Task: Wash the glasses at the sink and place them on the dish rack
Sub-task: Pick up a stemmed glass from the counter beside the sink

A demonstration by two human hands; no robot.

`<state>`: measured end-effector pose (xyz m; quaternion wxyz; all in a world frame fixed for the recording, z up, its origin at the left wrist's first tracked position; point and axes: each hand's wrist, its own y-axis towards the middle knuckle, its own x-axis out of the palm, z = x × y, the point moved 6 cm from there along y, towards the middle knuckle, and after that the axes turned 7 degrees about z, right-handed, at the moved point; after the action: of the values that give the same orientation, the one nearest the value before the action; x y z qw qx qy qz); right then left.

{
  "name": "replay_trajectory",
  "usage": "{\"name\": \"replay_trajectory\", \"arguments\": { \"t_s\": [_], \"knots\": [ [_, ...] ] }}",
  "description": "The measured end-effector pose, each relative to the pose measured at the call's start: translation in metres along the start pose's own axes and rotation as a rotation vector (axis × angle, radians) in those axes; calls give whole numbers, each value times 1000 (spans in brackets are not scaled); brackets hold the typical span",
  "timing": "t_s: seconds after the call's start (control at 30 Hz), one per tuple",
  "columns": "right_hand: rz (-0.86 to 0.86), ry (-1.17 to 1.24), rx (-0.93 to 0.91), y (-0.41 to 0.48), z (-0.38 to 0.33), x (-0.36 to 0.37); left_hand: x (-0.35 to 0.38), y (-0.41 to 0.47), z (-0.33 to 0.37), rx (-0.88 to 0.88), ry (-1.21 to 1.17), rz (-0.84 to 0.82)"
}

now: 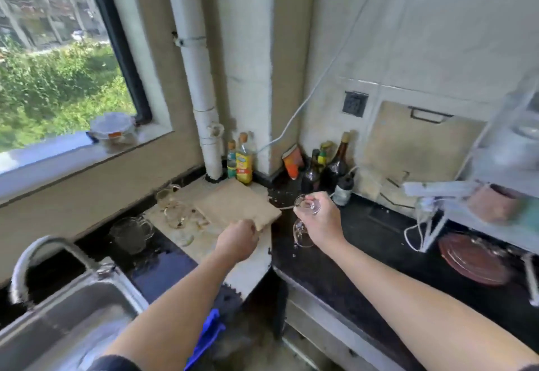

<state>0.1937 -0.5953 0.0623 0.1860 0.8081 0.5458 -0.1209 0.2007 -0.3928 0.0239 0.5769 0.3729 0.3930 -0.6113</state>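
Both forearms reach forward from the bottom edge, bare to near the elbow, out past the sink [73,321] and to its right. The left hand [237,239] shows its back to the camera, knuckles up. Its fingers are curled and pinch the near edge of a tan board [236,206], which lies tilted on the pale mat [248,268] to the right of the sink.

The right hand [320,222] is further right of the sink, over the dark desk [364,268], with its wrist bent slightly inward. Its fingers are wrapped around the stem of a wine glass [303,232], gripping it upside down. The foot sticks up above the knuckles and the bowl hangs below the palm, clear of the desk.

More glasses [173,214] stand on the mat, beyond the sink and under the raised board. A glass mug [131,233] sits just behind the tap [38,257]. A white rack [495,172] stands on the desk far to the right of the sink.
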Motion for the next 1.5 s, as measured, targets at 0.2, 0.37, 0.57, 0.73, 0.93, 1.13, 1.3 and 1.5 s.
{"name": "replay_trajectory", "arguments": {
  "t_s": [0.2,0.37,0.57,0.73,0.93,1.13,1.3,1.5],
  "knots": [
    [138,-289,85,-13,85,-180,88,-25,175,231,-30,-78],
    [314,-477,189,-36,141,-311,150,-48,301,412,-52,-206],
    [514,-535,434,-64,218,-434,211,-71,441,683,-54,-335],
    [644,-576,604,-84,268,-523,254,-86,556,915,-92,-397],
    [868,-504,797,-122,317,-620,281,-139,681,1170,-198,-432],
    [951,-468,876,-134,364,-701,304,-179,773,1310,-274,-364],
    [874,-444,834,-97,422,-754,338,-182,824,1355,-218,-155],
    [745,-335,717,-24,500,-796,384,-186,850,1212,-5,83]
  ]
}}
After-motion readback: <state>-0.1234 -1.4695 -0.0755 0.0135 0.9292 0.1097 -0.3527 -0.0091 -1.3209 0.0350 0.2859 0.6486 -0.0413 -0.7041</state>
